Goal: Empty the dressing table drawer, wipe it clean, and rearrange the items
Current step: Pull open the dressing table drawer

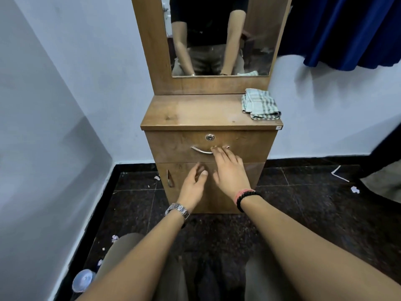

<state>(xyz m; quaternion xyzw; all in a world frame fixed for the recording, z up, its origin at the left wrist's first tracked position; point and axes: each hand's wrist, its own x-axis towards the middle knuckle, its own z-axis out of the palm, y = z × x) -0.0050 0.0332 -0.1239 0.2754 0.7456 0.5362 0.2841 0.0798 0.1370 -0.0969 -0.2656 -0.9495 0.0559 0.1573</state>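
Note:
A narrow wooden dressing table point(195, 111) stands against the wall with a mirror above it. Its drawer point(173, 146) is closed, with a round lock point(209, 137) and a curved metal handle point(200, 151). My right hand point(230, 170) reaches over the drawer front, fingertips touching the right half of the handle, fingers spread, holding nothing. My left hand point(193, 183) hovers lower, in front of the cabinet door point(184, 170), fingers loosely curled and empty. A folded checked cloth point(261, 104) lies on the tabletop's right rear corner.
The cabinet door has a small handle point(170, 178) on its left. Dark tiled floor point(303, 203) holds scattered paper scraps and a clear lid point(83, 280) at the lower left. A blue curtain point(347, 29) hangs at the upper right. White walls close in on the left.

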